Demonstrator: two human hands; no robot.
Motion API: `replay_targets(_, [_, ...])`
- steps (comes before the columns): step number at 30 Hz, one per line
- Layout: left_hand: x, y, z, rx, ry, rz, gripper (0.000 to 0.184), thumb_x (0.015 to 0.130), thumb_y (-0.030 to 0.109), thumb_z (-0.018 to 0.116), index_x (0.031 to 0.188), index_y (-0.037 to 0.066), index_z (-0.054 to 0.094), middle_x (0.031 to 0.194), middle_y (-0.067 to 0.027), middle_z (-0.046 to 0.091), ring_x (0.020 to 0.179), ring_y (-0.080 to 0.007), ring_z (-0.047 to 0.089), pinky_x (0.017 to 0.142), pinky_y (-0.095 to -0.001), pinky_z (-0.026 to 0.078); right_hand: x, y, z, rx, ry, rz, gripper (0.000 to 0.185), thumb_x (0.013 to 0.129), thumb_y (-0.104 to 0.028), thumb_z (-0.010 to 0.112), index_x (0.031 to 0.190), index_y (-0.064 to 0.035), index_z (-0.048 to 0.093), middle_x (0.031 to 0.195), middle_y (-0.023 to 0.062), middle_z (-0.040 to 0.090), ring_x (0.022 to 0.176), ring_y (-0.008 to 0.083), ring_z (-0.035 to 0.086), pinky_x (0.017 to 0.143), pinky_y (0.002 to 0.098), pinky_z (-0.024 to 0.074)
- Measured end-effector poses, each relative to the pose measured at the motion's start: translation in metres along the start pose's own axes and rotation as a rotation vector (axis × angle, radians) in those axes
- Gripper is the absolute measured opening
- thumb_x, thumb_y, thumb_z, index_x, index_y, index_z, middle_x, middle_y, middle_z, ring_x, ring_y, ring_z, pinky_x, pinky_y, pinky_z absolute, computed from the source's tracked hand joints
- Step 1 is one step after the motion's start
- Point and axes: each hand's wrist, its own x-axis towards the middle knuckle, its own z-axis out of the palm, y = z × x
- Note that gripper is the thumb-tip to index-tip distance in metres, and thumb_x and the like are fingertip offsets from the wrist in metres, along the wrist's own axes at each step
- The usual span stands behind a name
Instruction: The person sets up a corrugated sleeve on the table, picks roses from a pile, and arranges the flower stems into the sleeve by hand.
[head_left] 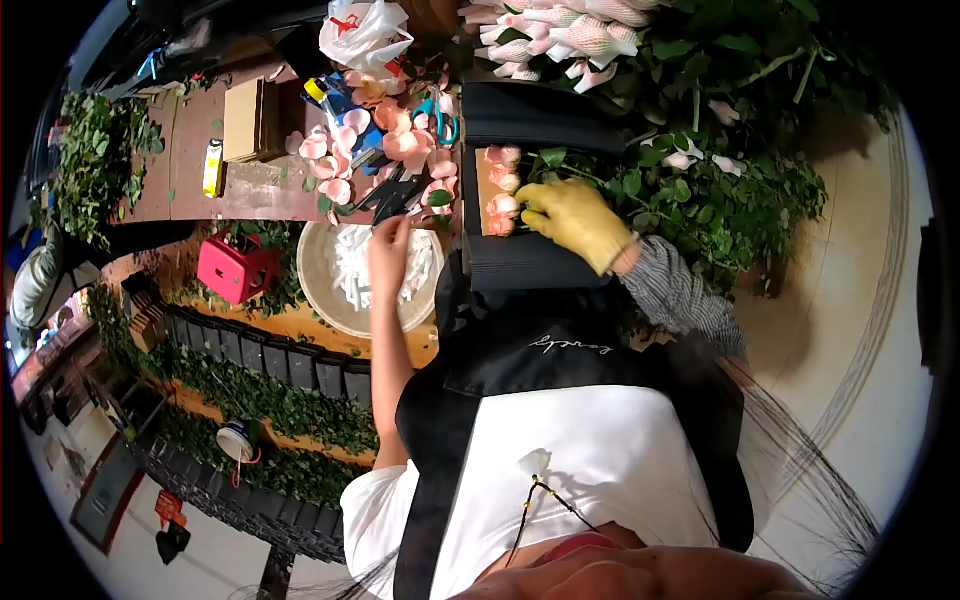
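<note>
My left hand is bare, its fingers curled at the near end of a black tool, perhaps a stapler, on the table edge. Beneath that hand stands a round tub of small white pieces. My right hand wears a yellow glove, fingers closed at the stem side of a peach-pink rose. Several such roses lie in a row, heads to the left, on a brown cardboard sheet. The sheet rests on a black ridged stand in front of me. The gloved fingertips are partly hidden among leaves.
Loose petals and teal-handled scissors lie on the brown table, with a cardboard stack farther left. Leafy stems and net-wrapped roses fill the right and far side. A pink stool stands at left.
</note>
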Motion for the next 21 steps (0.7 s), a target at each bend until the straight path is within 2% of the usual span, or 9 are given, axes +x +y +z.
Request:
replay_targets(1, [0.010,0.013,0.025,-0.007,-0.121,0.030,0.027,0.095,0.024,0.062,0.098,-0.001,0.071,0.078,-0.0148,0.071,0.070,-0.0286,0.068,0.070,-0.0381,0.053,0.000,0.008,0.017,-0.118,-0.031,-0.027,0.021,0.087,-0.026,0.066,0.100,-0.0090,0.065,0.077,0.0085,0.068,0.076,0.0303,0.066,0.071,0.0425,0.0518])
replay_targets(3, [0.013,0.052,0.066,0.175,-0.150,0.191,0.022,0.094,0.019,0.059,0.097,0.002,0.072,0.076,-0.0175,0.069,0.070,-0.0326,0.068,0.068,-0.0411,0.052,0.008,0.013,0.042,-0.325,-0.191,0.085,0.017,0.088,-0.026,0.061,0.090,-0.0093,0.065,0.079,0.0098,0.071,0.075,0.0290,0.069,0.065,0.0429,0.0539])
replay_targets(4, [0.015,0.053,0.076,0.232,-0.107,0.267,0.021,0.093,0.018,0.058,0.097,0.003,0.073,0.077,-0.0184,0.069,0.070,-0.0351,0.067,0.067,-0.0422,0.052,0.011,0.005,0.041,-0.309,-0.108,0.088,0.022,0.091,-0.029,0.058,0.089,-0.0086,0.067,0.079,0.0090,0.072,0.072,0.0275,0.070,0.062,0.0425,0.0543])
replay_targets(8, [0.019,0.042,0.090,0.322,-0.084,0.381,0.020,0.090,0.012,0.058,0.102,0.007,0.073,0.085,-0.0196,0.069,0.077,-0.0388,0.066,0.071,-0.0445,0.052,0.021,0.015,0.040,-0.264,-0.239,0.134,0.028,0.092,-0.036,0.057,0.094,-0.0094,0.067,0.080,0.0113,0.072,0.073,0.0309,0.070,0.066,0.0440,0.0538])
replay_targets(10, [0.013,0.046,0.087,0.314,-0.090,0.376,0.023,0.089,0.011,0.059,0.106,0.010,0.074,0.094,-0.0193,0.068,0.083,-0.0378,0.066,0.074,-0.0432,0.052,0.015,0.024,0.039,-0.135,-0.193,-0.094,0.028,0.085,-0.035,0.068,0.085,-0.0078,0.062,0.074,0.0119,0.068,0.073,0.0355,0.066,0.072,0.0469,0.0514])
replay_targets(13, [0.013,0.042,0.088,0.291,-0.109,0.399,0.023,0.089,0.009,0.058,0.107,0.010,0.074,0.093,-0.0180,0.068,0.081,-0.0363,0.066,0.074,-0.0419,0.052,0.016,0.034,0.034,-0.113,-0.281,-0.162,0.032,0.079,-0.036,0.072,0.092,-0.0074,0.062,0.079,0.0123,0.069,0.075,0.0349,0.065,0.074,0.0466,0.0502])
replay_targets(15, [0.016,0.034,0.090,0.231,-0.134,0.372,0.025,0.090,0.008,0.057,0.109,0.008,0.073,0.090,-0.0177,0.068,0.078,-0.0339,0.066,0.072,-0.0398,0.052,0.019,0.025,0.039,-0.162,-0.219,-0.159,0.039,0.078,-0.039,0.073,0.096,-0.0063,0.062,0.080,0.0121,0.069,0.075,0.0342,0.065,0.072,0.0459,0.0500])
replay_targets(16, [0.018,0.031,0.091,0.223,-0.112,0.380,0.025,0.091,0.008,0.057,0.110,0.007,0.073,0.088,-0.0177,0.068,0.077,-0.0326,0.067,0.072,-0.0391,0.052,0.022,0.021,0.042,-0.226,-0.243,-0.126,0.051,0.082,-0.041,0.070,0.122,-0.0099,0.061,0.084,0.0140,0.071,0.078,0.0341,0.068,0.074,0.0442,0.0509])
replay_targets(21, [0.014,0.032,0.088,0.099,-0.121,0.262,0.026,0.094,0.008,0.055,0.113,0.000,0.070,0.083,-0.0160,0.070,0.076,-0.0294,0.068,0.071,-0.0348,0.053,0.024,0.024,0.043,-0.121,-0.268,-0.019,0.063,0.081,-0.051,0.070,0.129,-0.0120,0.060,0.082,0.0135,0.070,0.075,0.0346,0.066,0.070,0.0439,0.0498])
